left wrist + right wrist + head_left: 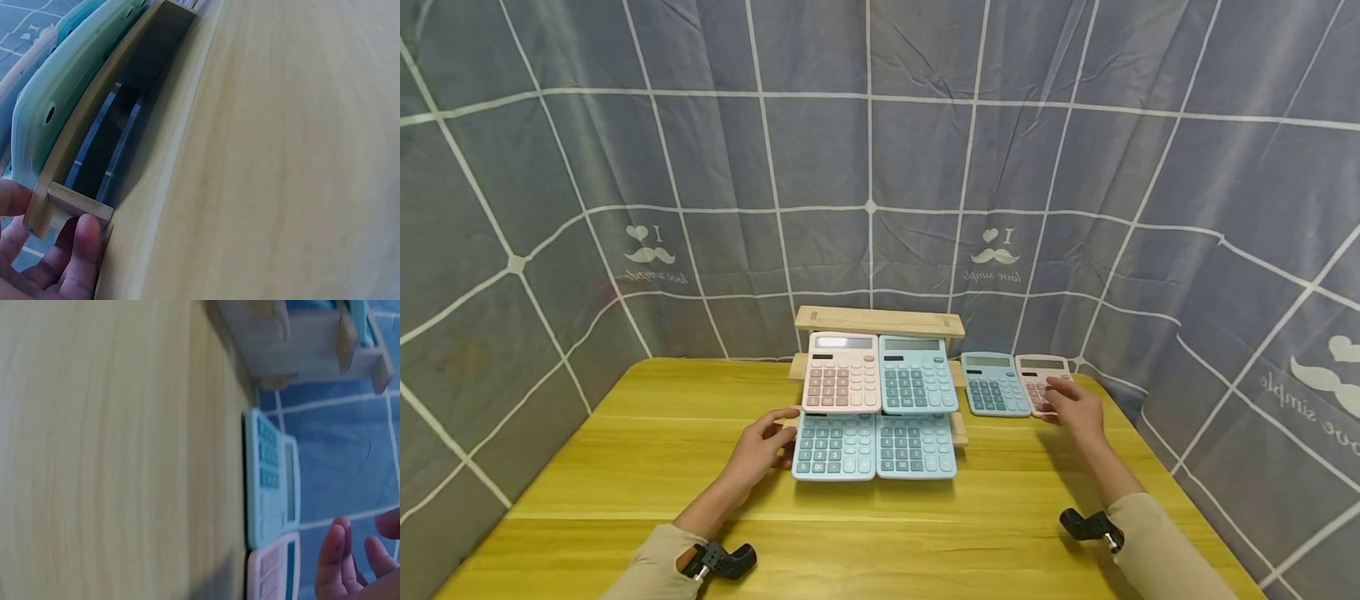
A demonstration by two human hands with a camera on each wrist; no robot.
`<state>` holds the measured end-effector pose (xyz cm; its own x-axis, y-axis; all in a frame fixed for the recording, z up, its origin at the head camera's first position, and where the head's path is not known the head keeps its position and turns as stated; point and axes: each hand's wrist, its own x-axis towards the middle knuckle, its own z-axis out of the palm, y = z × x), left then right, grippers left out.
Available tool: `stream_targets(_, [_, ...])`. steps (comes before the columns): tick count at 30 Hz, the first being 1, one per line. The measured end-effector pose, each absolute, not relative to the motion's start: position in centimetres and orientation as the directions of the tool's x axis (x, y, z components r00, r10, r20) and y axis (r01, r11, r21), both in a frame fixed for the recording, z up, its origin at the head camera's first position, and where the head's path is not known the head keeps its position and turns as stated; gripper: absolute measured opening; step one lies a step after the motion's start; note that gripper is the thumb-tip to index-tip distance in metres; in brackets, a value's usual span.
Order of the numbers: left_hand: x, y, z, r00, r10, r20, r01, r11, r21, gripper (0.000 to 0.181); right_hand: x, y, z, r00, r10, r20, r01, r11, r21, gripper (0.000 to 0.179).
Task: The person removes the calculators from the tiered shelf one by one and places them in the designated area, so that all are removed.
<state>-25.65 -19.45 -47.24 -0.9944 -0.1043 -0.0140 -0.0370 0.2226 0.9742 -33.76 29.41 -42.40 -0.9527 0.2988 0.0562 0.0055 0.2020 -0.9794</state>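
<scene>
A tiered wooden rack [880, 320] holds calculators. Its upper tier carries a pink calculator [842, 372] on the left and a blue calculator [917, 374] on the right; a light blue calculator [835, 447] and another blue calculator [916, 447] lean on the lower tier. My left hand [760, 448] grips the rack's lower left end, thumb and fingers around the wooden corner [78, 201] in the left wrist view. Right of the rack lie a blue calculator [996, 384] and a pink calculator [1037, 383]. My right hand [1077, 410] hovers at that pink one, fingers loosely bent and apart from it.
The yellow wood-grain table [700, 533] stands against a grey checked curtain [820, 158] at the back and sides. Both loose calculators lie near the table's back right edge. A black wrist mount [722, 562] sits on each forearm.
</scene>
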Motion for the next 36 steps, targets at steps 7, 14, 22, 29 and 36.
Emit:
stream_targets(7, [-25.7,-19.5,-47.2,-0.995,-0.103,-0.014,-0.036,0.218,0.975,0.035,-32.8,27.9,-41.0,-0.979,0.204,0.010,0.007,0.084,-0.996,0.049])
stream_targets(14, [-25.8,-19.4,-47.2,-0.995,-0.100,-0.015,-0.036,0.212,0.977,0.036,-32.1,26.3,-40.1,-0.994,0.108,0.011,-0.008,0.031,-0.999,0.049])
stream_targets(22, [-25.8,-19.4,-47.0,-0.996,-0.091,-0.018,-0.037,0.214,0.976,0.036,-31.3,24.5,-39.4,-0.999,0.040,0.011,-0.008,0.065,-0.998,0.045])
stream_targets(29, [-25.7,-19.5,-47.0,-0.995,-0.097,-0.017,-0.037,0.210,0.977,0.036,-30.8,22.6,-39.2,-1.000,-0.022,-0.001,-0.001,0.089,-0.996,0.042])
stream_targets(36, [-25.5,-19.5,-47.0,-0.995,-0.096,-0.024,-0.045,0.215,0.976,0.036,-30.2,21.2,-39.3,-0.998,-0.062,-0.005,0.001,0.060,-0.998,0.044])
